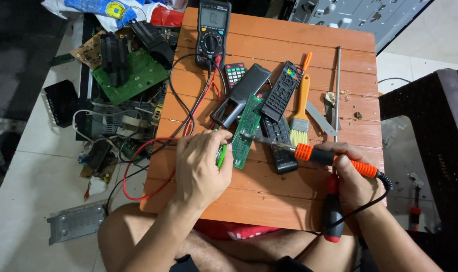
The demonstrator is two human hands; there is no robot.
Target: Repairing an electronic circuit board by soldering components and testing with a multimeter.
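Note:
My left hand rests on the wooden table and grips a small green object next to a long green circuit board. My right hand holds an orange-handled soldering iron, its metal tip pointing left toward the board's near end. A black remote lies under the iron's shaft. A red and black screwdriver lies at my right wrist.
A multimeter with red and black leads stands at the table's far edge. More remotes, a brush and a metal rod lie beyond. Circuit boards and cables pile on the floor at left. A dark stool stands right.

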